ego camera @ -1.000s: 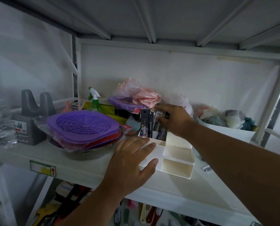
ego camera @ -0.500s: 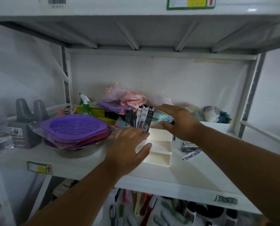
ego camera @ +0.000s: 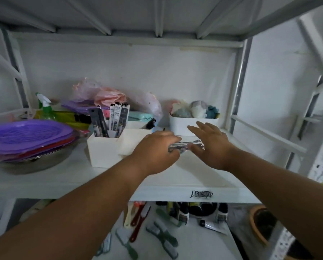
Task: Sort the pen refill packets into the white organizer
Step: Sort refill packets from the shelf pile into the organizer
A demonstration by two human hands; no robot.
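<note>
The white organizer (ego camera: 102,152) stands on the shelf, left of centre. Several pen refill packets (ego camera: 115,117) stand upright in its tall back-left compartment. Loose refill packets (ego camera: 185,146) lie flat on the shelf to the right of the organizer. My left hand (ego camera: 156,149) reaches across the organizer's front and its curled fingers hold the left end of those packets. On their right end rests my right hand (ego camera: 211,145), fingers stretched out and spread, thumb under the packets' edge.
A metal bowl with purple lids (ego camera: 29,139) fills the shelf's left side. A white bin (ego camera: 192,124) of soft items sits behind my right hand. A spray bottle (ego camera: 46,107) and plastic bags (ego camera: 104,94) stand at the back. Brushes (ego camera: 138,218) lie on the shelf below.
My right hand left the packets standing in the organizer and moved right to the loose packets. My left hand came off the organizer and reached right to grasp them. The camera view shifted right.
</note>
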